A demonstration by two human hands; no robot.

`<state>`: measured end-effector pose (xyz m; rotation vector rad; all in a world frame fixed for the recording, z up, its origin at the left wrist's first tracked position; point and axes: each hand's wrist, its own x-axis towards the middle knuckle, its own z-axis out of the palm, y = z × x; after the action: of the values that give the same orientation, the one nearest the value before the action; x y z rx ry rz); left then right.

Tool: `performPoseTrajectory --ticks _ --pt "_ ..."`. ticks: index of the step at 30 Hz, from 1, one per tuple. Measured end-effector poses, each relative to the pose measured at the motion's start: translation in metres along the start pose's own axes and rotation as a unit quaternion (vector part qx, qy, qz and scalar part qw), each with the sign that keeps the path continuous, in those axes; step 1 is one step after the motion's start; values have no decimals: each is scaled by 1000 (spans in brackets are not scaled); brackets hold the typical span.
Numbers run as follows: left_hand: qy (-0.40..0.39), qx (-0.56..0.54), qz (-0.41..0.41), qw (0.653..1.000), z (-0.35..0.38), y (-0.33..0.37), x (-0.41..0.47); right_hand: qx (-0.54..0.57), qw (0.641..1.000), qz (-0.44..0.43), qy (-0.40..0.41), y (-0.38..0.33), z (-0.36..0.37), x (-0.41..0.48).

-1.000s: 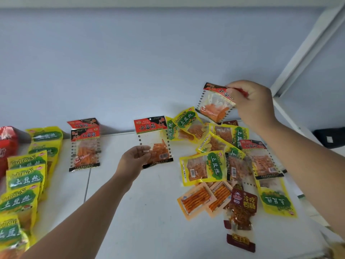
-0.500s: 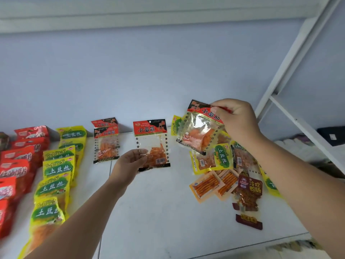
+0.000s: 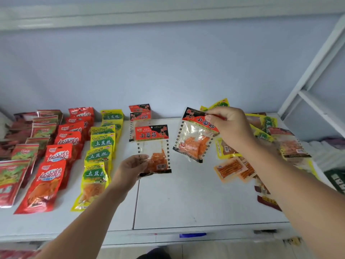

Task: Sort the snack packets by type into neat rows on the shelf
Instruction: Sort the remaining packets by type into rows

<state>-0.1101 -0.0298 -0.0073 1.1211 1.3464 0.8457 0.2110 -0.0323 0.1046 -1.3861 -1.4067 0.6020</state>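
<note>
Since the earlier frames the red-topped packet (image 3: 196, 141), pinched by its header in the right hand (image 3: 229, 128), has been brought down from above the unsorted pile (image 3: 261, 131) and nearer to the matching packet (image 3: 153, 152), which is gripped at its lower left corner by the left hand (image 3: 130, 169). Both packets are held over the middle of the shelf (image 3: 186, 202), just in front of the short row of the same type (image 3: 140, 114) started at the back edge. To the left, the yellow row (image 3: 101, 144) and the red rows (image 3: 59, 156) are laid from back edge toward front edge. A slip is judged possible, since each packet is held at one spot only; if either is set down crookedly, the overlapped row behind could be nudged out of line.
</note>
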Motion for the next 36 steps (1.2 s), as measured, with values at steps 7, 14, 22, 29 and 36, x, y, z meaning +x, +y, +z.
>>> performPoseTrajectory --ticks 7,14,22,29,36 --pt "8 17 10 1000 -45 7 35 -10 999 18 -25 -18 55 14" --pt "19 81 -4 997 -102 2 92 -26 993 89 -72 -11 142 20" --pt "-15 109 -37 993 -96 5 147 -54 980 164 -95 12 191 37" --pt "-7 128 -97 987 -78 2 181 -30 965 226 -128 48 211 62" --pt "13 136 -147 980 -73 -1 200 -44 957 243 -154 81 231 77"
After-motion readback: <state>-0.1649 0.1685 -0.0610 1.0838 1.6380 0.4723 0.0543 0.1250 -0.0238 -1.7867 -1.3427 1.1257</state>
